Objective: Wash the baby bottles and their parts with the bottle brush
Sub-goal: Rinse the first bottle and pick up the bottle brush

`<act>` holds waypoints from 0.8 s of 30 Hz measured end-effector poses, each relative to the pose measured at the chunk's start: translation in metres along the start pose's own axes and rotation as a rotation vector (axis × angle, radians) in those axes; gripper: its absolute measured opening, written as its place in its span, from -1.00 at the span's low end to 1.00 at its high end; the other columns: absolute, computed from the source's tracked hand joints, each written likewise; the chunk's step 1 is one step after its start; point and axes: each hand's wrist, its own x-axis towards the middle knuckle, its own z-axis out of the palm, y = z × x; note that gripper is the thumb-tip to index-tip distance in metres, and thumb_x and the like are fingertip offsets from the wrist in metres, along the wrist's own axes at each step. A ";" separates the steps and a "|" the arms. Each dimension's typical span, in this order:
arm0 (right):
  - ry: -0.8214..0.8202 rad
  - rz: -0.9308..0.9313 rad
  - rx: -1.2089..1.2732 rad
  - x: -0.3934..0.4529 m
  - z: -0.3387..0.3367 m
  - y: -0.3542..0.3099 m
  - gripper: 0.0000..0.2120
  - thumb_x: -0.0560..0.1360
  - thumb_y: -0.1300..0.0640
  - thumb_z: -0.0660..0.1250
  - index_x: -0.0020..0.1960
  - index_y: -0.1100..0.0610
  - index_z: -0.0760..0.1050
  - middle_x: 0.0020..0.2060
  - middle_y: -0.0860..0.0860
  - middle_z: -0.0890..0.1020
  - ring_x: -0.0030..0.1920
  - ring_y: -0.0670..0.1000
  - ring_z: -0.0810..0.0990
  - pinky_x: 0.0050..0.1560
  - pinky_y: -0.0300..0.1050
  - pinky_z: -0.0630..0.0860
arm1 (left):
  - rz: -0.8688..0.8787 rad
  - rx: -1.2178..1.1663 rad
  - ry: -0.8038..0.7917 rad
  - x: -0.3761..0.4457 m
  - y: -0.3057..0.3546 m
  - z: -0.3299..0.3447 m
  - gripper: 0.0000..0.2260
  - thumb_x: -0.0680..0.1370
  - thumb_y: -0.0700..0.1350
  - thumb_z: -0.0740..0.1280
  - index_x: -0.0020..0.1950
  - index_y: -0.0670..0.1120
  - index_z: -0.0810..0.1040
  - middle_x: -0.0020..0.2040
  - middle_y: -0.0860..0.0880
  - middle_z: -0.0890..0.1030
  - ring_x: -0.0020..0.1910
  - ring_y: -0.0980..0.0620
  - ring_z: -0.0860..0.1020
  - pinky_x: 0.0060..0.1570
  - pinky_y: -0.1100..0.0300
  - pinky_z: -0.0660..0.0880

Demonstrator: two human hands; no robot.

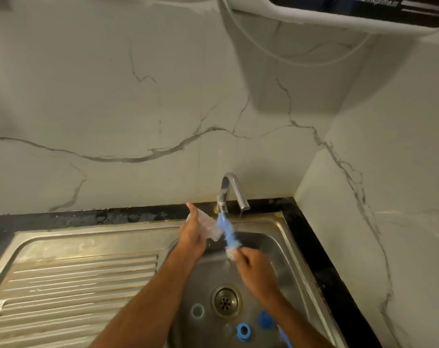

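**Bottle and brush held under the tap over the sink**

At the far left the ribbed steel drainboard point(75, 285) slopes toward the basin, set into a dark bench point(62, 218) that runs along a marble-veined wall point(113, 109). The left hand point(192, 234) reaches over the basin's back left corner, its fingers curled round a clear baby bottle point(205, 226); the bottle lies tilted, its open mouth pointing down and to the right. Just beside that mouth is the bottle brush point(228, 234), blue and white bristles angled from upper left to lower right, its upper tip close under the spout of the chrome tap point(229, 192). Whether the bristles are inside the bottle's mouth or only against it cannot be told. The right hand point(253, 262) grips the lower end of the brush, fingers closed round it, above the steel sink point(283, 237).

On the basin floor, a pale ring point(197, 310) lies just left of the drain point(225, 300). Nearer the camera, a bright blue ring point(243, 331) lies below and right of the drain, and a blue cap point(265, 320) sits beside it, partly hidden by the right forearm. High on the right, a white appliance point(338, 13) hangs on the wall, with a thin hose point(276, 55) looping under it.
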 end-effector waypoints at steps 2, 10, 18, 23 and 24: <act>0.036 -0.004 0.047 0.016 -0.018 0.005 -0.72 0.61 0.07 0.26 -0.26 0.06 0.58 -0.38 0.02 0.61 -0.34 -0.07 0.57 -0.26 -0.21 0.50 | -0.069 0.035 0.013 -0.001 0.008 -0.004 -0.30 0.48 0.44 0.20 0.35 -0.10 0.34 0.21 -0.21 0.55 0.15 -0.19 0.58 0.09 -0.11 0.57; -0.071 -0.194 -0.128 0.051 -0.024 0.040 -0.85 0.59 0.25 0.32 -0.08 0.32 0.60 -0.25 0.26 0.66 -0.33 0.05 0.60 -0.25 -0.25 0.53 | -0.301 0.066 -0.107 -0.013 0.002 -0.001 -0.26 0.55 0.41 0.13 0.34 -0.22 0.49 0.03 -0.27 0.67 -0.10 -0.14 0.65 -0.08 -0.01 0.62; 0.063 -0.510 -0.362 0.032 -0.029 0.024 -0.78 0.53 0.06 0.18 -0.21 0.05 0.55 -0.40 -0.09 0.55 -0.44 -0.20 0.43 -0.37 -0.32 0.41 | -0.319 0.318 -0.140 -0.031 -0.002 0.006 -0.54 0.63 0.11 0.32 0.35 -0.21 0.48 -0.04 -0.22 0.71 -0.18 -0.10 0.69 -0.26 0.04 0.64; -0.088 -0.561 -0.447 0.019 -0.018 0.026 -0.78 0.55 0.05 0.18 -0.14 0.05 0.58 -0.32 -0.09 0.61 -0.40 -0.16 0.54 -0.34 -0.30 0.54 | -0.305 0.336 -0.141 -0.027 -0.006 -0.005 -0.62 0.64 0.04 0.31 0.30 -0.22 0.50 -0.10 -0.15 0.66 -0.19 -0.09 0.66 -0.14 0.02 0.63; -0.059 -0.479 -0.425 0.025 -0.019 0.029 -0.81 0.56 0.07 0.22 -0.17 0.03 0.55 -0.33 -0.08 0.60 -0.40 -0.15 0.53 -0.32 -0.29 0.54 | -0.317 0.319 -0.159 -0.029 -0.006 -0.004 -0.58 0.64 0.06 0.31 0.33 -0.23 0.49 -0.09 -0.17 0.67 -0.19 -0.09 0.66 -0.16 0.03 0.63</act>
